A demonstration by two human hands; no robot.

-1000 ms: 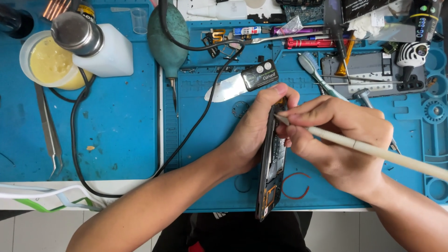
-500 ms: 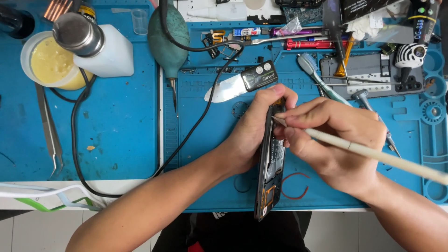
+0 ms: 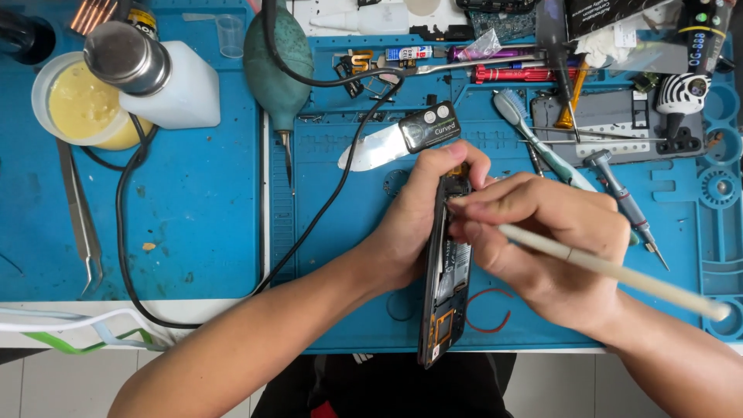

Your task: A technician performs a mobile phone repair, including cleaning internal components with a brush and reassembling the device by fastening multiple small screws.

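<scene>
Phone (image 3: 447, 271) opened, on edge, dark frame; left hand (image 3: 410, 228) grips it; right hand (image 3: 542, 240) pinches cream stick (image 3: 611, 271).

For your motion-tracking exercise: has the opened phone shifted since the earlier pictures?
No. The opened phone, held on edge in the left hand, sits at the same spot below the curved scraper blade, its lower end at the mat's front edge.

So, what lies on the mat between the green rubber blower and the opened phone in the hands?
In the head view, a black cable crosses the blue mat between the green blower and the opened phone.
</scene>
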